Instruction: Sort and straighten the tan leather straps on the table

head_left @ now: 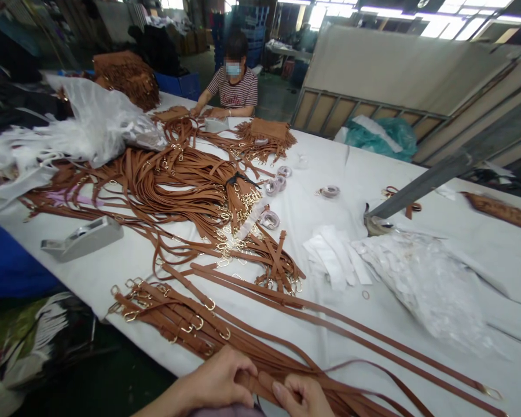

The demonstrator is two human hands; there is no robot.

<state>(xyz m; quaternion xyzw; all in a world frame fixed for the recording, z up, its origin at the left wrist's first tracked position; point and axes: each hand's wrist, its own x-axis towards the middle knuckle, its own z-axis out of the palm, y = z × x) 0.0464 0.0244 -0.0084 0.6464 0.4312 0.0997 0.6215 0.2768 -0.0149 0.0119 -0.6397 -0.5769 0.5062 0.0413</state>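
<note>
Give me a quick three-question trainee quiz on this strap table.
1. True or false: both hands grip brown straps at the table's near edge.
2. What lies nearer the tape dispenser: A) plastic bags, B) teal bag?
3. What colour are the strap buckles?

Key:
1. True: left hand and right hand pinch the brown straps on the table.
2. A: the plastic bags lie closer than the teal bag.
3. Gold.
</note>
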